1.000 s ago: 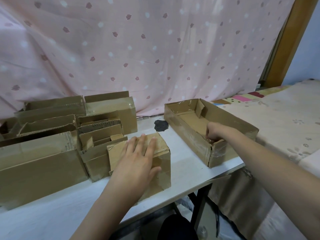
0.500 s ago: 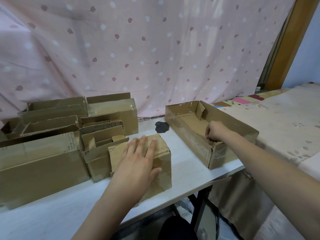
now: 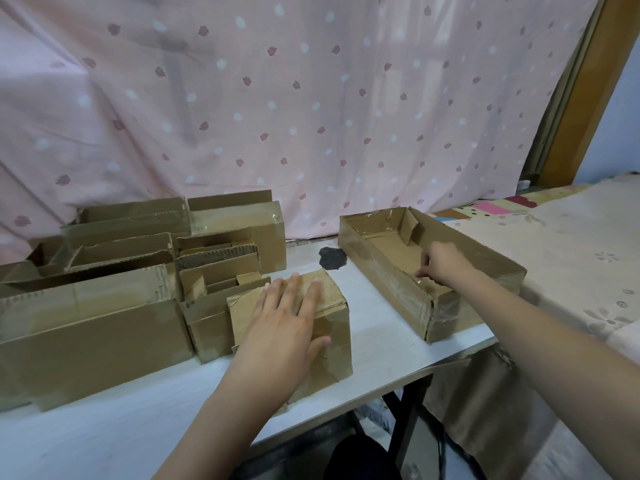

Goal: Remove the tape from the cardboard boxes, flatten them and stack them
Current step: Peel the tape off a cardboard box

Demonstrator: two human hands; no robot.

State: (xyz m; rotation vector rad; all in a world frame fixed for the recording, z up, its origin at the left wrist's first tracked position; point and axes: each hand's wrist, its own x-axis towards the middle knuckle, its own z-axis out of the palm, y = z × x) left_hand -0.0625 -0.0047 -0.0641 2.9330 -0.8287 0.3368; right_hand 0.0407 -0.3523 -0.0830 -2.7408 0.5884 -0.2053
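Cardboard fills most of the white table (image 3: 377,327); the long open box (image 3: 384,278) lies on the table's right part, its long axis running from the far left corner near the curtain toward the near right corner at the table edge, open side up; glossy clear tape (image 3: 412,299) wraps its near end and streaks its left outer wall; an inner flap (image 3: 410,226) stands up near its far end. The right hand (image 3: 441,263) reaches into this box from the right, over the near half of the interior, fingers bent downward with the fingertips at the top edge of the left wall; whether they pinch tape there cannot be told. The small closed box (image 3: 332,327) sits near the table's front edge, left of the long box and apart from it, one corner turned toward the viewer; the left hand (image 3: 287,323) lies flat on its top, fingers straight and slightly spread, pointing away, thumb down over the front face. Just left of the small box, touching it, stands a cluster of opened boxes (image 3: 221,271); a large long box (image 3: 86,327) lies at the far left with its long side facing forward. A pink dotted curtain (image 3: 311,98) hangs behind; a dark stain (image 3: 332,258) marks the table between the boxes; a patterned bed cover (image 3: 571,244) spreads to the right.
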